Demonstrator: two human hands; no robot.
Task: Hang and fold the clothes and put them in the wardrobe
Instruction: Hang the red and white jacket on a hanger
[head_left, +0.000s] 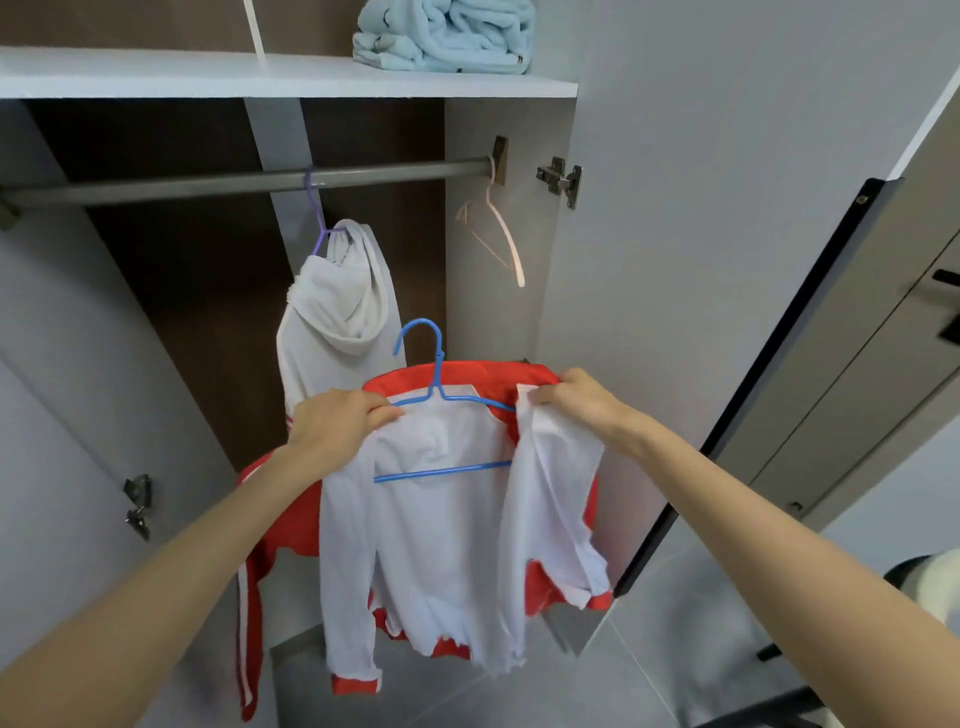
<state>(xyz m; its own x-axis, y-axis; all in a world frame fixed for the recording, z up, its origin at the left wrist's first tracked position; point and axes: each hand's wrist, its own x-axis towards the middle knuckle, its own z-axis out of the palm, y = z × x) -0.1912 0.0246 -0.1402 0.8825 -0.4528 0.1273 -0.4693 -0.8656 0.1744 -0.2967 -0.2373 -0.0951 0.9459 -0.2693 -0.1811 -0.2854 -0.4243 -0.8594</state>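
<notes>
A red jacket with a white lining hangs open on a blue hanger, held up in front of the open wardrobe. My left hand grips the jacket's left shoulder over the hanger's arm. My right hand pinches the jacket's right front edge near the collar. The hanger's hook is free, well below the grey rail. A white hooded top hangs on a purple hanger from the rail, behind the jacket.
A bare pink hanger hangs at the rail's right end. Folded light-blue fabric lies on the white shelf above. The wardrobe door stands open at right, another door panel at left. Grey tiled floor below.
</notes>
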